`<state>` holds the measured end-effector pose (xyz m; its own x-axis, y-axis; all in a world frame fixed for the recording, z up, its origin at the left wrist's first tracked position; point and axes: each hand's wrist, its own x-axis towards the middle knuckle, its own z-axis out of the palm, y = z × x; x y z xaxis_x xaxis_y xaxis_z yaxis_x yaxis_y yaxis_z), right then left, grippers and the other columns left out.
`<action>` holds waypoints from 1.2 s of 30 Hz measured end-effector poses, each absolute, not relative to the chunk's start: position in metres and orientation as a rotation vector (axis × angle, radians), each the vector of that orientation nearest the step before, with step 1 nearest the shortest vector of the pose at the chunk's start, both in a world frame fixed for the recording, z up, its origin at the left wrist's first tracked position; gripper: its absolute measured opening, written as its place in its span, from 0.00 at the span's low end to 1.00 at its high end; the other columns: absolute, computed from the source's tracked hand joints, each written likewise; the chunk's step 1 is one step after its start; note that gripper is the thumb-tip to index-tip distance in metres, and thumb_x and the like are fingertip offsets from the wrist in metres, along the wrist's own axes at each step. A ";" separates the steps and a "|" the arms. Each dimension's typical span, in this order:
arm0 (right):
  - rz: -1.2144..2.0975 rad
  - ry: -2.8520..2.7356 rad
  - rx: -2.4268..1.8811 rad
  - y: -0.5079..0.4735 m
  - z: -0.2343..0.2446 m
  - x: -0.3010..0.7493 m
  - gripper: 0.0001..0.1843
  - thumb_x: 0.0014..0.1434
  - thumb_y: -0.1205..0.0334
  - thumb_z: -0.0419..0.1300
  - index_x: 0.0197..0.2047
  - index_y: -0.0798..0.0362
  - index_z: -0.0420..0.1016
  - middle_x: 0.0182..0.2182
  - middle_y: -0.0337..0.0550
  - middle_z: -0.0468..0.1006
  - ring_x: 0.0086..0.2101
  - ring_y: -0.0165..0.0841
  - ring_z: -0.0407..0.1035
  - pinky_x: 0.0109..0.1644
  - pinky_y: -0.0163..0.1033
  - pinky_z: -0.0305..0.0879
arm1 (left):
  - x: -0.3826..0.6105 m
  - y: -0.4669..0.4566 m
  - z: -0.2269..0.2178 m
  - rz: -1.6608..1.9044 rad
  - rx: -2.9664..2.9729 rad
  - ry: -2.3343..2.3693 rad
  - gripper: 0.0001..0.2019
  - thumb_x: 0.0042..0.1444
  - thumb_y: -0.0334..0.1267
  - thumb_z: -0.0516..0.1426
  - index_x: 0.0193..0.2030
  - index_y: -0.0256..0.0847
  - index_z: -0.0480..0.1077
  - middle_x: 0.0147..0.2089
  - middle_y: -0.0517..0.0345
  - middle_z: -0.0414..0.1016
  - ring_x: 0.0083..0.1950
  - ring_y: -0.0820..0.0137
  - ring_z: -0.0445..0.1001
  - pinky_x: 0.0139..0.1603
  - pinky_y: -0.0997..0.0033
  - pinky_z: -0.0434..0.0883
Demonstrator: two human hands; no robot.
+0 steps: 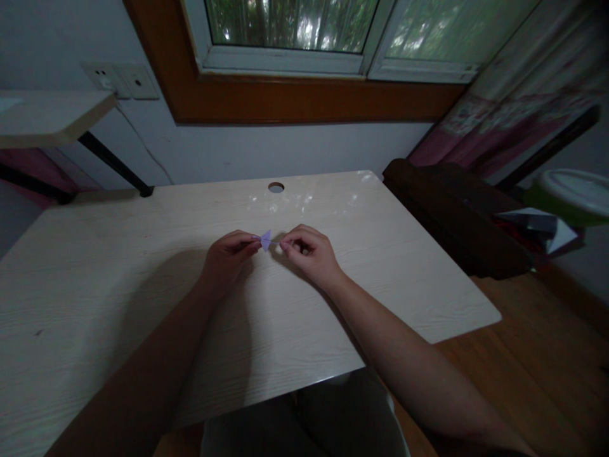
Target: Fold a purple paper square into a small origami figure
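Observation:
A small purple folded piece (265,240), shaped like a bow and perhaps of paper, is held between my hands above the middle of the desk (404,279). My left hand (231,254) pinches its left side between thumb and fingers. From its right side a thin strip or stem reaches to my right hand (309,251), whose thumb and forefinger are closed on that end. The other fingers of my right hand are curled in. The piece is too small to make out its folds.
A round cable hole (276,187) lies near the desk's back edge. A raised shelf (52,120) on black legs stands at the left. Beyond the right edge are a dark brown piece of furniture (457,209) and a green tub with a pale lid (578,197).

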<state>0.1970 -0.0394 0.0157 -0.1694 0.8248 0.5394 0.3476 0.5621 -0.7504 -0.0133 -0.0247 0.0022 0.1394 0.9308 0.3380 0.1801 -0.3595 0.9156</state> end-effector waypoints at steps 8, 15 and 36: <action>0.564 -1.760 -0.965 -0.039 0.013 0.196 0.03 0.59 0.64 0.62 0.34 0.52 0.77 0.29 0.39 0.73 0.26 0.27 0.64 0.31 0.35 0.60 | -0.013 -0.024 0.000 1.284 1.673 1.075 0.08 0.53 0.44 0.64 0.36 0.43 0.80 0.36 0.56 0.79 0.37 0.70 0.75 0.40 0.71 0.70; 0.564 -1.776 -0.964 -0.039 0.015 0.196 0.03 0.59 0.63 0.62 0.34 0.51 0.77 0.28 0.39 0.73 0.26 0.28 0.64 0.31 0.35 0.61 | -0.012 -0.025 0.006 1.260 1.707 1.105 0.08 0.54 0.44 0.64 0.34 0.43 0.79 0.35 0.57 0.79 0.36 0.70 0.74 0.39 0.71 0.70; 0.577 -1.778 -0.961 -0.039 0.013 0.195 0.03 0.58 0.63 0.62 0.35 0.51 0.78 0.28 0.39 0.74 0.25 0.26 0.63 0.30 0.34 0.60 | -0.012 -0.027 0.007 1.251 1.766 1.094 0.06 0.54 0.43 0.64 0.35 0.45 0.80 0.35 0.57 0.79 0.36 0.70 0.75 0.39 0.71 0.70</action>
